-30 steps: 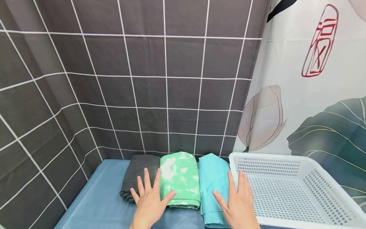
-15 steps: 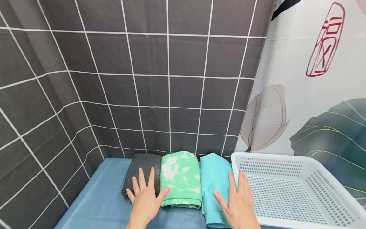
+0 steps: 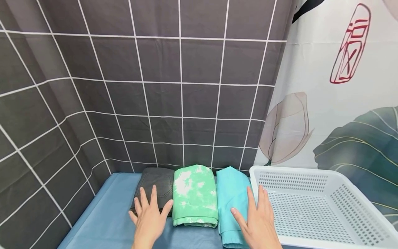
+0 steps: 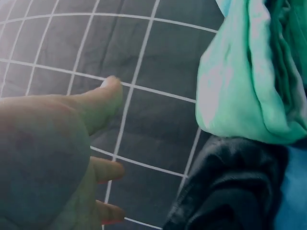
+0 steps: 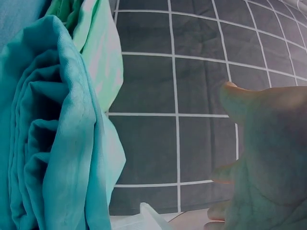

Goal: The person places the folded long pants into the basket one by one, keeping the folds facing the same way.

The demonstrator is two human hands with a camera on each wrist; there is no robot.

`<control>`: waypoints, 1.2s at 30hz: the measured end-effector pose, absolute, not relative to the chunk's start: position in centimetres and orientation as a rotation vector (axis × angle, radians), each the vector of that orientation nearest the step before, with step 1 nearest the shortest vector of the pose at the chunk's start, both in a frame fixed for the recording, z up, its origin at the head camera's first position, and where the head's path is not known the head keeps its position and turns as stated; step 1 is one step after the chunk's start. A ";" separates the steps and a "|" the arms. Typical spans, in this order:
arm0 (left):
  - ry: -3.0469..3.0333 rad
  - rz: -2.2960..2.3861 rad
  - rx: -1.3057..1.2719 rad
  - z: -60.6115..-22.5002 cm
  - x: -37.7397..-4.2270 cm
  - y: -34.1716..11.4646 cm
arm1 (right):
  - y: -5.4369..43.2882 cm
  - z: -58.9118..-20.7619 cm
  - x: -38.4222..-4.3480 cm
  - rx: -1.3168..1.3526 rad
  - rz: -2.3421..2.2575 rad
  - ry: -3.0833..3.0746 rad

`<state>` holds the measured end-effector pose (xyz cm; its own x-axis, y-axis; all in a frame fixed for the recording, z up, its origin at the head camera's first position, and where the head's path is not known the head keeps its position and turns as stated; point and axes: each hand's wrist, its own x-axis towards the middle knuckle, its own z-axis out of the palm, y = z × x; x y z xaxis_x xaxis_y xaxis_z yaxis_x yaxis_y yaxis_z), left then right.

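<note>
Three folded pieces of cloth lie side by side against the back. On the left is dark grey folded clothing (image 3: 161,181) with a stitched pocket. A green and white tie-dye folded cloth (image 3: 195,197) sits in the middle, and a turquoise folded cloth (image 3: 230,200) is on the right. My left hand (image 3: 150,218), fingers spread, is over the front of the grey clothing and holds nothing. My right hand (image 3: 259,219), fingers straight and thumb out, overlaps the turquoise cloth and the basket's edge in the head view. Both wrist views show the hands apart from the folds.
A white perforated plastic basket (image 3: 311,238) stands right of the turquoise cloth. The blue surface (image 3: 102,211) extends to the left. A dark grid-patterned curtain (image 3: 199,100) hangs behind and at left; a white printed curtain (image 3: 311,69) hangs at right.
My left hand has drifted left and slightly down, from between the grey and green cloths to over the grey one. My right hand stays nearly still. The cloths keep their places.
</note>
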<state>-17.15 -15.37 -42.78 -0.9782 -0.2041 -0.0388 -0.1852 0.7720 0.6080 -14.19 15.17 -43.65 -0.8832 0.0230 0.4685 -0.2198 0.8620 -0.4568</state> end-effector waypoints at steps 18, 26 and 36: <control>-2.945 -0.967 0.474 -44.9 -19.1 -18.3 | 15.0 -43.7 -14.3 0.147 0.702 -2.541; -2.938 -0.940 0.507 -45.7 -19.9 -19.5 | 14.9 -43.6 -14.2 0.122 0.709 -2.566; -2.853 -1.170 0.590 -46.3 -20.7 -22.0 | 14.1 -43.4 -14.0 0.123 0.737 -2.616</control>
